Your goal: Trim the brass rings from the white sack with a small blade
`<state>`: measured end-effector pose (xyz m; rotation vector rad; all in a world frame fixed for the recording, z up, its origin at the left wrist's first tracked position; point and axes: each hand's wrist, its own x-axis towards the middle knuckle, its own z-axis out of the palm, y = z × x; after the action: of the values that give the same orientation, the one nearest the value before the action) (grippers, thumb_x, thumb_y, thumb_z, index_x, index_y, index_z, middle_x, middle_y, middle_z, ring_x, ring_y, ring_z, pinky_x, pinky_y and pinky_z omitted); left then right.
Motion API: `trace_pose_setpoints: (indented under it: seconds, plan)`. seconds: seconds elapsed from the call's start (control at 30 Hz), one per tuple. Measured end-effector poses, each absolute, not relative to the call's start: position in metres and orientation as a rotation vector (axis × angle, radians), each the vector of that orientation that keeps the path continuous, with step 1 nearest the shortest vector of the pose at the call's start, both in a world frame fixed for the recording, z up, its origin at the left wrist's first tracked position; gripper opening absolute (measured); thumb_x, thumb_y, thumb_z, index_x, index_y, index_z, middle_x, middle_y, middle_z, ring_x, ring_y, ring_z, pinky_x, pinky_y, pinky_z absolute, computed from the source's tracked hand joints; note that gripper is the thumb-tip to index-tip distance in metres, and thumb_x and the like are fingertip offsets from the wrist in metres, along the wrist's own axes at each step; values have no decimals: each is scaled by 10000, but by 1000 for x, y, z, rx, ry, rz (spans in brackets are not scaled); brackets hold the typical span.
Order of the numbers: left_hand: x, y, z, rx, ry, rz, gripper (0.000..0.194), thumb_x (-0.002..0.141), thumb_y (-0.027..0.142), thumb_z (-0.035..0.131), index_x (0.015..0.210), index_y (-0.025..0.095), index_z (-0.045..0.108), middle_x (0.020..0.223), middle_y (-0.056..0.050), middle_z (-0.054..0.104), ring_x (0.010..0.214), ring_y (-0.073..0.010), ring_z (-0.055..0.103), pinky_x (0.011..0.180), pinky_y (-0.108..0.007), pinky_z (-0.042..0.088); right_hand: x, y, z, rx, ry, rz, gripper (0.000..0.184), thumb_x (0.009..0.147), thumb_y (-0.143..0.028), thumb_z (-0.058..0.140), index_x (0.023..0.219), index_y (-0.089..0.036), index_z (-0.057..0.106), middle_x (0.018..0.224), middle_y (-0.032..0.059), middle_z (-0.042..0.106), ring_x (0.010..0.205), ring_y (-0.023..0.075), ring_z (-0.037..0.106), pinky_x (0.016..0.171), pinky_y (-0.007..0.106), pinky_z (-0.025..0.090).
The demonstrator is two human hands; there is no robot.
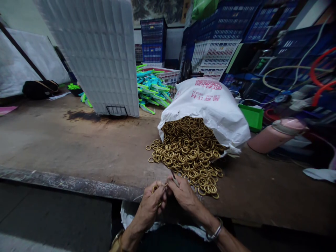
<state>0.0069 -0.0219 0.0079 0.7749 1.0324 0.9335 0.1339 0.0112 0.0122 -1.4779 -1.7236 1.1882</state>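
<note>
A white sack [210, 108] lies on its side on the brown workbench [78, 147], spilling a heap of brass rings [189, 150] toward me. At the bench's near edge my left hand [151, 206] is closed around a brass ring [155, 188]. My right hand [183, 196] is pinched on a thin metal tool [174, 177] whose tip meets that ring. The two hands touch each other just in front of the heap. A bangle sits on each wrist.
A tall white gridded panel [99, 52] stands at the back of the bench. Teal and green plastic parts [151, 89] pile behind it. Blue and white crates [217, 38] stack at the back. A pink flask [275, 134] and green box [253, 117] lie right.
</note>
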Motion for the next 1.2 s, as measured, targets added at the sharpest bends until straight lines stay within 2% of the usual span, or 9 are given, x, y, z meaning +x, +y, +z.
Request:
trace_pose_setpoints:
  seconds: [0.13,0.27,0.37,0.5,0.7,0.93,1.2]
  plan:
    - [7,-23,11,758,1077,925,299,768,463,489,701,175,444,571,54,449,413,-30,374,371,-128,224,139,12,10,-1529,-1793,1011,248,805,-275,326,637,-184,484,559,-13,514,533,114,455,530,217,322]
    - [7,-22,16,791,1121,922,318,752,478,502,696,169,448,551,56,445,414,-32,375,370,-128,238,142,3,6,-1560,-2109,791,181,723,-129,358,744,-192,527,620,1,557,572,123,478,547,218,297]
    - [7,-21,17,820,1121,946,325,743,478,514,689,163,457,536,60,436,410,-28,353,379,-130,250,141,-2,3,-1557,-2272,735,265,664,-74,371,842,-191,528,709,19,603,639,135,521,577,222,293]
    - [6,-21,14,821,1150,936,302,759,459,503,711,162,474,540,55,449,418,-29,360,386,-130,254,140,-3,1,-1576,-2330,722,297,679,-59,351,896,-193,504,773,24,619,701,138,547,596,221,288]
    - [7,-20,12,804,1196,929,298,742,455,511,702,162,475,543,54,455,424,-33,376,387,-131,263,141,-2,1,-1656,-2405,655,276,699,-64,352,893,-194,500,756,21,629,678,143,553,569,240,255]
    - [3,-27,15,837,1220,907,296,731,448,508,641,174,443,509,61,443,395,-38,373,366,-138,244,134,-5,6,-1833,-2444,495,285,711,-51,373,916,-174,527,779,57,639,683,172,562,567,267,236]
    - [-14,-60,15,864,1043,590,344,679,505,554,697,165,501,457,52,474,324,-34,336,328,-155,187,161,8,11,-1924,-2188,278,290,658,12,370,817,-177,522,721,31,631,634,142,547,554,253,238]
